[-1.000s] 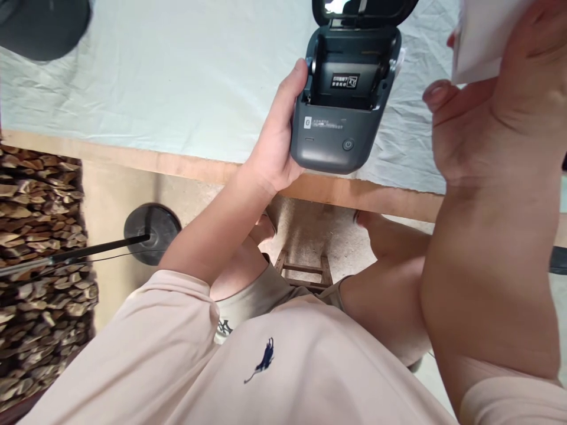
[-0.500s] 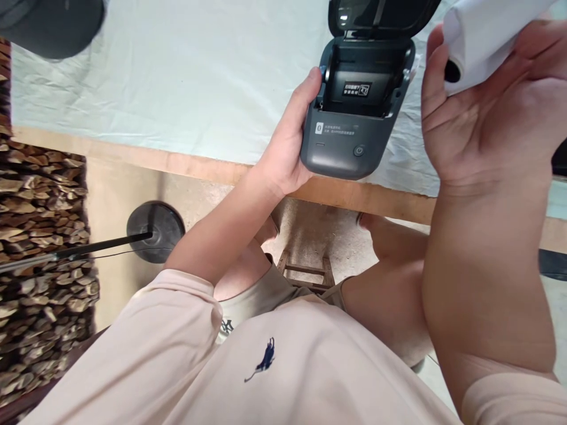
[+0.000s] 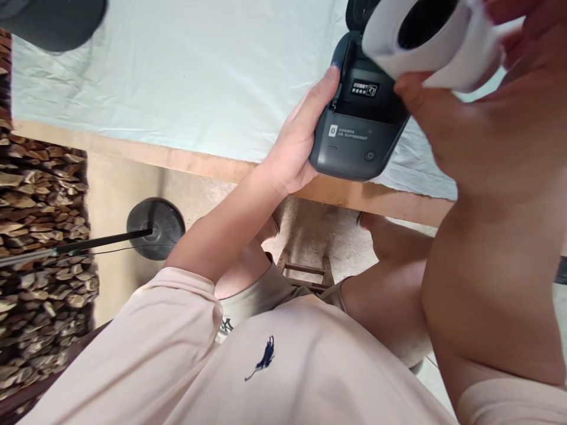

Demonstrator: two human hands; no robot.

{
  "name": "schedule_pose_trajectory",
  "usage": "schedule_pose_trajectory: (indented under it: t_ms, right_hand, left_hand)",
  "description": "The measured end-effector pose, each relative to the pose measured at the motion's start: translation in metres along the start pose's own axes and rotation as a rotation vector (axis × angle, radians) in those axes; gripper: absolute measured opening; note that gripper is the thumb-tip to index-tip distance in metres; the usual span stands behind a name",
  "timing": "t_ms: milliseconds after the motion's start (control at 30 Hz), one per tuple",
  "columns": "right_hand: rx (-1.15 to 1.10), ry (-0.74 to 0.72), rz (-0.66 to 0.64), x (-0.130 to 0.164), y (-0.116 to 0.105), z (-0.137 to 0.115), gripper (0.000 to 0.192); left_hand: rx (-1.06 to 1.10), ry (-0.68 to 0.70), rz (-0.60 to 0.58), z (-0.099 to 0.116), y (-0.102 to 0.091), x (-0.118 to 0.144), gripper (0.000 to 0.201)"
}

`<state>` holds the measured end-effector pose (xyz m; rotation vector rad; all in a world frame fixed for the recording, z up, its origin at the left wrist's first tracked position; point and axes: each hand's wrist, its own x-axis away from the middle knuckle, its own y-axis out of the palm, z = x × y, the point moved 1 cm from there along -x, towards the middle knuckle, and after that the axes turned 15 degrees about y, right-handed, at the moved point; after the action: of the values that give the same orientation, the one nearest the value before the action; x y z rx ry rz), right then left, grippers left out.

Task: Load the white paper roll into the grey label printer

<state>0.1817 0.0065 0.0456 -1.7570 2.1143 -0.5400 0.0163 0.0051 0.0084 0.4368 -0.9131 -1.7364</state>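
My left hand (image 3: pixel 301 133) grips a dark grey label printer (image 3: pixel 349 156) by its left side, thumb along the upper edge. The printer's lid (image 3: pixel 357 15) is flipped up, and its roll compartment shows a small black-and-white label inside. In my right hand (image 3: pixel 469 130) is a roll of white paper (image 3: pixel 469 56) with a black core, its end turned toward me. The roll hangs over the upper right of the printer and hides part of the lid and the compartment. Whether roll and printer touch, I cannot tell.
A pale green cloth (image 3: pixel 199 77) covers the table, whose wooden edge (image 3: pixel 177 156) runs below the printer. A dark rounded object (image 3: pixel 53 20) lies at the upper left. A round black stand base (image 3: pixel 155 230) and stacked firewood (image 3: pixel 44 236) are at the left.
My right hand has turned and brought the paper roll left, over the printer, with its core now facing me. The printer in my left hand has shifted slightly right.
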Motion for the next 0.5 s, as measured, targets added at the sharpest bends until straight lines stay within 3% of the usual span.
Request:
schedule_pose_trajectory:
  t_ms: [100, 200, 367, 500]
  right_hand:
    - [0.432, -0.200, -0.080, 0.007, -0.003, -0.017, 0.045]
    - [0.634, -0.200, -0.111, 0.010, -0.004, -0.025, 0.035]
    - [0.725, -0.090, -0.136, 0.010, 0.002, -0.024, 0.032]
    - [0.695, -0.109, -0.090, 0.010, 0.004, -0.020, 0.023]
  left_hand:
    - [-0.099, 0.075, 0.036, -0.003, 0.000, 0.001, 0.024]
    - [-0.191, 0.151, 0.048, -0.004, 0.002, 0.002, 0.016]
    - [-0.246, 0.148, 0.058, -0.003, 0.009, 0.001, 0.018]
    - [-0.225, 0.167, 0.021, -0.003, 0.008, 0.001, 0.019]
